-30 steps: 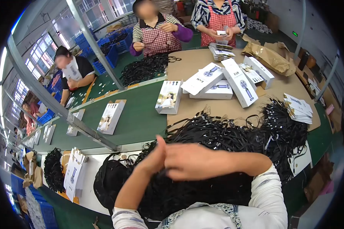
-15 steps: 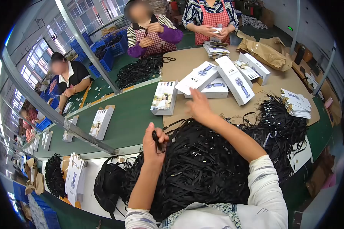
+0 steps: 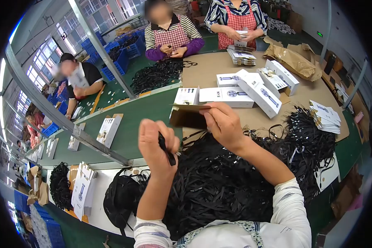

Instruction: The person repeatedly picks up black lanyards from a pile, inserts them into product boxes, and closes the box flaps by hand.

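Note:
My right hand [image 3: 227, 128] grips a carton [image 3: 189, 117] by its right edge, fingers on top. The carton is tilted so that its dark brown interior faces me. My left hand [image 3: 158, 146] is closed around a folded black strap [image 3: 168, 153], just left of the carton and apart from it. Below both hands spreads a large heap of black straps [image 3: 223, 186] with small metal ends. Behind the carton, a white fan box [image 3: 187, 94] stands at the edge of the green belt. More fan boxes [image 3: 229, 96] lie on the cardboard beyond.
Several boxes stand along the green conveyor belt [image 3: 144, 113], with a metal post [image 3: 101, 47] beside it. Flattened cartons [image 3: 324, 115] are stacked at right, others [image 3: 82, 192] at left near a black cap [image 3: 122, 198]. Two people [image 3: 169, 37] [image 3: 237, 25] work across the table.
My right hand has taken a carton from the pile and brought it back towards me, mouth facing me. My left hand has risen slightly with the strap. Some boxes in the pile have shifted.

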{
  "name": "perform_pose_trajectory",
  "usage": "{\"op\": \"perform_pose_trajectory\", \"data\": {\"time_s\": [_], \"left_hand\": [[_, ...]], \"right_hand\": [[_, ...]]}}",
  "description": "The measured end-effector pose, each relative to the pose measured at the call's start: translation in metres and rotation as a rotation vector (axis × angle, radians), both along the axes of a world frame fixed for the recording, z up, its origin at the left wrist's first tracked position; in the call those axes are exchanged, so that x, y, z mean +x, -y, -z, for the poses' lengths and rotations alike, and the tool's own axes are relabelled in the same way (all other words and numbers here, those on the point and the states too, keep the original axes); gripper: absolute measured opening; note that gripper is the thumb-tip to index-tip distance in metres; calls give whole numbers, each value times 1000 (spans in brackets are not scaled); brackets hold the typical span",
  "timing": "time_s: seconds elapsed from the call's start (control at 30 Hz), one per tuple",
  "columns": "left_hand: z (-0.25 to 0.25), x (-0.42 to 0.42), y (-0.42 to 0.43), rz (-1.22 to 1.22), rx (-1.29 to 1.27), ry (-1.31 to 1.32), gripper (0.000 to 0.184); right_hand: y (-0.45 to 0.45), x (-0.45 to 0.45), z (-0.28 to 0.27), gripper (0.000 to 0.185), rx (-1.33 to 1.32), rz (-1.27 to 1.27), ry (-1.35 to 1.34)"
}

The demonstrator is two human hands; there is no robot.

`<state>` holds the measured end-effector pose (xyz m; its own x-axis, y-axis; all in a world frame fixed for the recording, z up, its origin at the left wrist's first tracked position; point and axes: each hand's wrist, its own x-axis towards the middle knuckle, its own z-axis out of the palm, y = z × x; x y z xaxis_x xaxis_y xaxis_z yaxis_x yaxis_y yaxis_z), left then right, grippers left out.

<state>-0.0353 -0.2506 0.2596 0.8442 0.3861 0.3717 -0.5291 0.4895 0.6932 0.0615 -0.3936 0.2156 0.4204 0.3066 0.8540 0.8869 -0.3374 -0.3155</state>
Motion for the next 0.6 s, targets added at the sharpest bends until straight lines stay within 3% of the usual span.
{"op": "perform_pose_trajectory", "data": {"time_s": [0.07, 0.17, 0.2, 0.27, 0.37, 0.4, 0.47, 0.53, 0.6], "left_hand": [[-14, 3, 2, -15, 29, 126, 24], [-13, 16, -4, -325, 544, 423, 18], [-10, 14, -5, -376, 691, 313, 16], [-8, 23, -6, -591, 1176, 363, 16], [18, 27, -17, -647, 1500, 352, 18], [24, 25, -21, -646, 1499, 354, 18], [38, 20, -29, -917, 1520, 207, 24], [67, 21, -46, -814, 1372, 115, 34], [103, 26, -59, -456, 990, -81, 43]], "right_hand": [[1, -18, -12, 10, 30, -102, -146], [3, -31, -19, 13, 41, -273, -342], [4, -31, -20, 13, 40, -278, -342], [6, -29, -21, 14, 48, -258, -300], [7, -21, -22, 16, 59, -217, -449], [7, -17, -21, 16, 59, -216, -448], [8, -10, -16, 17, 102, -225, -531], [7, 1, -12, 18, 87, -216, -523], [5, 11, -10, 20, 100, -209, -664]]}}
